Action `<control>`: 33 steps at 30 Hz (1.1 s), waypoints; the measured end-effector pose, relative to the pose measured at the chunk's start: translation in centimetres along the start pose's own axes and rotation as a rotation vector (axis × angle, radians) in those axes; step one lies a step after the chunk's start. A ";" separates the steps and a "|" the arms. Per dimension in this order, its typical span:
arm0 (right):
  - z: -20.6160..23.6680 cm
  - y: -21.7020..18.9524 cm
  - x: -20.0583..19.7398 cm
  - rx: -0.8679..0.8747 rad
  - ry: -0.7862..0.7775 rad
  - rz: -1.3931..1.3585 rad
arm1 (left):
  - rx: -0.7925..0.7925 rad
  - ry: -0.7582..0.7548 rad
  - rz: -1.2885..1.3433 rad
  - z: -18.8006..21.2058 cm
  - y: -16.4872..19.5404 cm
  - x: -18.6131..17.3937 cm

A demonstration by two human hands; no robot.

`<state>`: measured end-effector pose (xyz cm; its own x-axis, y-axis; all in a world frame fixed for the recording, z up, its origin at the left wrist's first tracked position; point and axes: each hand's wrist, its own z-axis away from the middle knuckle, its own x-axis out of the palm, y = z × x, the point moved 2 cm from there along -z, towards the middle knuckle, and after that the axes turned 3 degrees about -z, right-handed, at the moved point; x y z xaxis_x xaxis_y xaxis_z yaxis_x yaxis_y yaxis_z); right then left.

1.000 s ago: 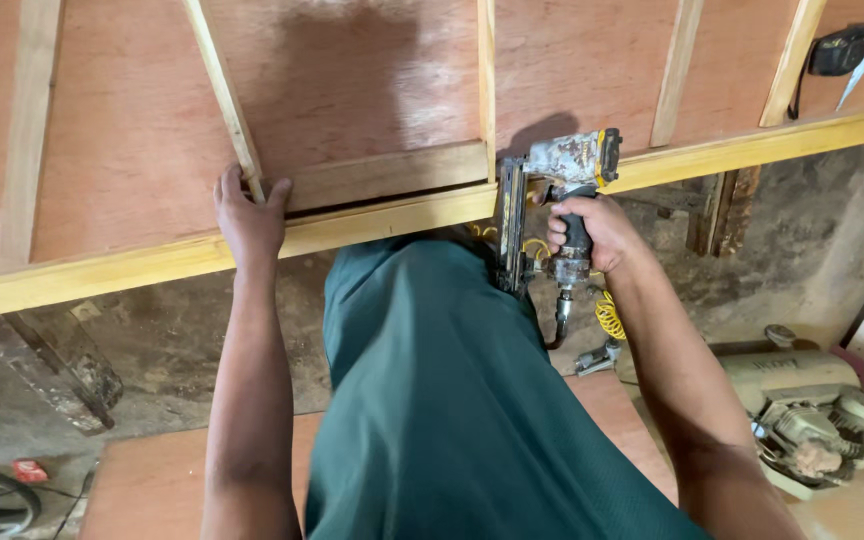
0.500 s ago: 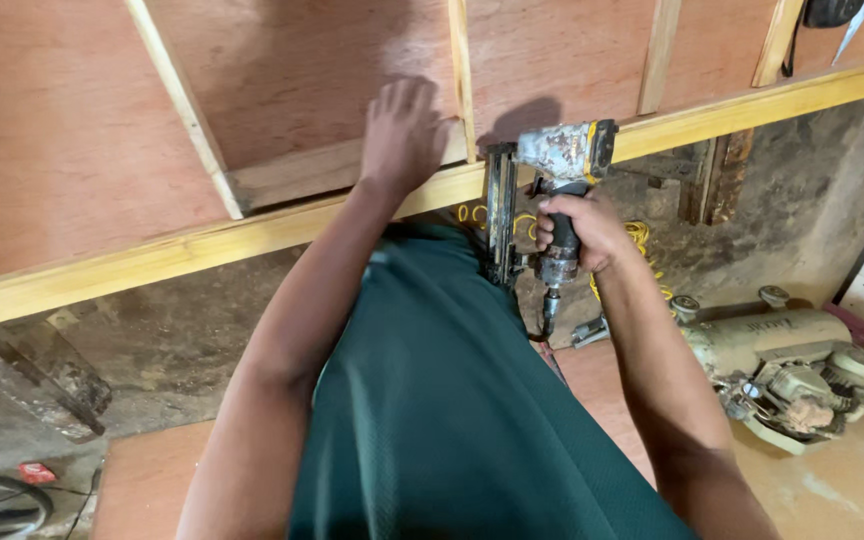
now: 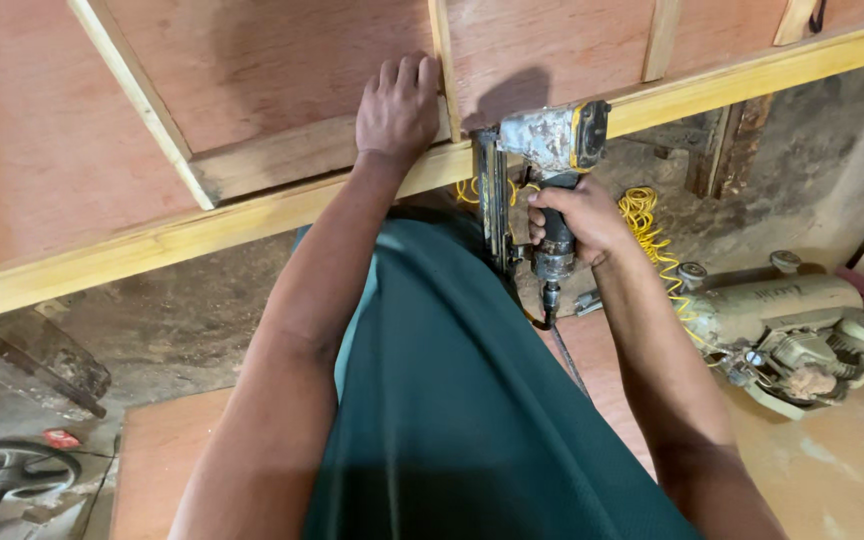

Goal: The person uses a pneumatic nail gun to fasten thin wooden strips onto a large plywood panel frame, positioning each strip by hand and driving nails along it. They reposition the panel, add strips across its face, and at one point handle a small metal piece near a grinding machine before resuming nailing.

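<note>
Nearest to me is the green shirt [image 3: 452, 400], a smooth knit that fills the bottom of the view from 5 to 7 o'clock and hides everything beneath it. Out of it rise both forearms. My right hand [image 3: 577, 220] is wrapped tight around the dark handle of the nail gun [image 3: 542, 160], which stands just right of centre, at about 1 o'clock from the middle of the frame. Its head is scuffed grey metal with a yellow patch, and its long narrow magazine hangs down at the hand's 9 o'clock. The nose presses against the pale wooden rail [image 3: 252, 215], though the contact point is hidden behind the tool's body (I cannot make out the tip). A black hose drops from the handle's base and vanishes behind the shirt.

My left hand [image 3: 397, 105] lies at 11 o'clock from the gun, well apart from the right, fingers curled flat over a thin upright batten [image 3: 442, 60] and the short darker crosspiece [image 3: 282, 160] where they meet the rail. Behind these sits reddish plywood [image 3: 282, 60], smooth-grained, cut off by the top edge.

Farther off, at 3 o'clock, a dusty compressor [image 3: 802, 325] lies on the floor beside a coiled yellow hose [image 3: 647, 215]. At 8 o'clock a dark wheel-like shape [image 3: 12, 470] is cropped and hard to identify.
</note>
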<state>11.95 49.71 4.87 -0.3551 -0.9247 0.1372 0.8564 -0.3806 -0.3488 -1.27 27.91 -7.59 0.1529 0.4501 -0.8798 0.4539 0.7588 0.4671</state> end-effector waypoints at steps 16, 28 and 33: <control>-1.2 -3.4 2.0 -0.025 -0.122 0.438 | -0.017 0.014 0.063 0.8 -0.5 0.5; -1.2 -6.1 4.4 0.125 -0.012 0.496 | -0.011 0.042 0.040 1.1 -0.7 0.9; -1.4 -7.1 5.1 0.143 0.016 0.543 | -0.014 -0.024 0.039 1.4 -0.9 1.2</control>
<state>3.53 47.75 6.73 0.1463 -0.9884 -0.0413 0.9597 0.1519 -0.2363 -0.28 27.15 -9.18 0.1912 0.4685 -0.8626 0.4346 0.7476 0.5023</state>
